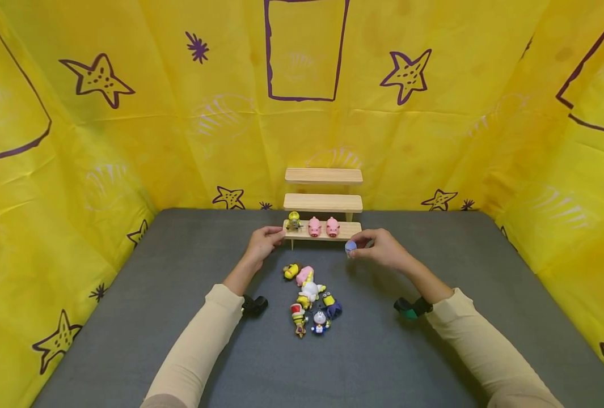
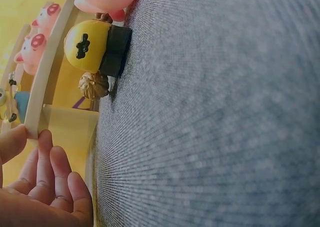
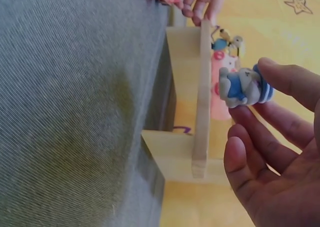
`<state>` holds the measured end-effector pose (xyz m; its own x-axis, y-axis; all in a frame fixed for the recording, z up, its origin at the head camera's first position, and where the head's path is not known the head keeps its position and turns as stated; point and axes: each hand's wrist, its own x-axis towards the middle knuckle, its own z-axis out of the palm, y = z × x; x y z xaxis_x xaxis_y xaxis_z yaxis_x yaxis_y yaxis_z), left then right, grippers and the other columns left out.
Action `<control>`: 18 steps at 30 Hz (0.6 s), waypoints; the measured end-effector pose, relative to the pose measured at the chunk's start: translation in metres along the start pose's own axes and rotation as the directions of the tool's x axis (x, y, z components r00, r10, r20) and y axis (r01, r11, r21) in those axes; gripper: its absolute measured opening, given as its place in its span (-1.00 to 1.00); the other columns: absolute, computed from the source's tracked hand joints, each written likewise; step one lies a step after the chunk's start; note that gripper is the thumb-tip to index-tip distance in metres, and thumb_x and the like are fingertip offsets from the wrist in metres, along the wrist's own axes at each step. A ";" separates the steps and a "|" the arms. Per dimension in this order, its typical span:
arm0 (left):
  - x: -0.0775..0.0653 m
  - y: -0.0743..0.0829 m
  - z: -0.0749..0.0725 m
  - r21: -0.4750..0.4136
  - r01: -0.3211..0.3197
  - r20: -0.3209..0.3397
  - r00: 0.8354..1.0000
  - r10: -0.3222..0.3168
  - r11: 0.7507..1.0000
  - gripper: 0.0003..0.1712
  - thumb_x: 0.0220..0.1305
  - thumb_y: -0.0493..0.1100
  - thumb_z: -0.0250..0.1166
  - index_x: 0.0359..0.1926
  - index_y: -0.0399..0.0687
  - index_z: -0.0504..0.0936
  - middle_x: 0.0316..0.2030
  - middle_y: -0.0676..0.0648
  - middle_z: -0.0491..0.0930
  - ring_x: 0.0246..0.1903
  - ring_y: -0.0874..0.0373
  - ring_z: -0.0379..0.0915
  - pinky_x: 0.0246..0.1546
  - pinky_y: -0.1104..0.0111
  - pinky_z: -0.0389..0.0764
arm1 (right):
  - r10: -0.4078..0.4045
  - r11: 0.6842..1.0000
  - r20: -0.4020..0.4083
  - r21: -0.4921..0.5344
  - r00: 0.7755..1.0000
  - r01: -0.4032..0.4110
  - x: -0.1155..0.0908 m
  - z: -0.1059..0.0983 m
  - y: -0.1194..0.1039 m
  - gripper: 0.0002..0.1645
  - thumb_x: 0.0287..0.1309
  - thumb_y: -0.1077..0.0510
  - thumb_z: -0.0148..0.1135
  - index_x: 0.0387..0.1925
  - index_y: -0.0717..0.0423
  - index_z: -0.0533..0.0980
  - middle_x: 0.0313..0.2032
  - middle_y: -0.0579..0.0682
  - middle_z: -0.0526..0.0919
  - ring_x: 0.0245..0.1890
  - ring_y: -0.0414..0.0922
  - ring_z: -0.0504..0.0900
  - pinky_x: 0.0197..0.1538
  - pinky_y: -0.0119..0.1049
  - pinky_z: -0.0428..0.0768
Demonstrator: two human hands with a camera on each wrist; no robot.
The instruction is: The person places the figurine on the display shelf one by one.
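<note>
My right hand (image 1: pixel 380 248) pinches a small figurine (image 3: pixel 245 86) in blue clothes and a blue hat between thumb and fingers, just in front of the bottom step's right end. With thumb above and index finger below, my left hand (image 1: pixel 262 245) grips the left end of the bottom step of a three-tier wooden shelf (image 1: pixel 324 202). On that step stand a yellow minion figure (image 1: pixel 294 221) at the left and two pink pig figures, one in the middle (image 1: pixel 314 226) and one to its right (image 1: pixel 332 227).
On the grey tabletop (image 1: pixel 393 362) before the shelf lie several figurines: a yellow one (image 1: pixel 291 271), a pink one (image 1: pixel 304 276), a white one (image 1: pixel 310 291), a minion in blue (image 1: pixel 331 305), a red-and-yellow one (image 1: pixel 298 318) and a Doraemon (image 1: pixel 320 322). Yellow cloth (image 1: pixel 153 141) surrounds the table.
</note>
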<state>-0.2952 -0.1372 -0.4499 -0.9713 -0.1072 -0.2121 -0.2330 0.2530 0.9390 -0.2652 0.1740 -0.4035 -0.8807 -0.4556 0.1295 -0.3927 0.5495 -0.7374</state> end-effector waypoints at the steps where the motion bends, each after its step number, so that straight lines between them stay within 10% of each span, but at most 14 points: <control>1: 0.000 0.000 0.000 -0.002 0.001 0.000 1.000 -0.001 1.000 -0.58 0.36 -0.03 0.24 0.14 -0.13 0.57 -0.01 -0.19 0.63 -0.09 0.03 0.53 0.01 0.23 0.47 | 0.000 1.000 -0.011 -0.008 1.000 0.000 0.001 -0.001 0.000 -0.67 0.03 0.16 0.45 -0.16 0.23 0.64 -0.34 0.04 0.69 -0.30 -0.14 0.55 -0.19 -0.29 0.54; 18: 0.000 0.000 0.000 0.000 0.003 -0.004 1.000 -0.003 1.000 -0.58 0.36 -0.04 0.24 0.14 -0.14 0.58 -0.03 -0.19 0.63 -0.10 0.03 0.53 -0.04 0.26 0.47 | 0.081 0.995 -0.134 -0.050 0.988 -0.088 0.027 -0.010 0.009 -0.66 0.13 0.16 0.37 -0.08 0.25 0.63 -0.16 0.17 0.70 -0.15 0.05 0.57 -0.17 -0.24 0.55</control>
<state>-0.2949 -0.1368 -0.4498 -0.9704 -0.1123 -0.2138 -0.2360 0.2529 0.9383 -0.2950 0.1733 -0.4002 -0.9371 -0.3115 0.1574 -0.3263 0.6217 -0.7121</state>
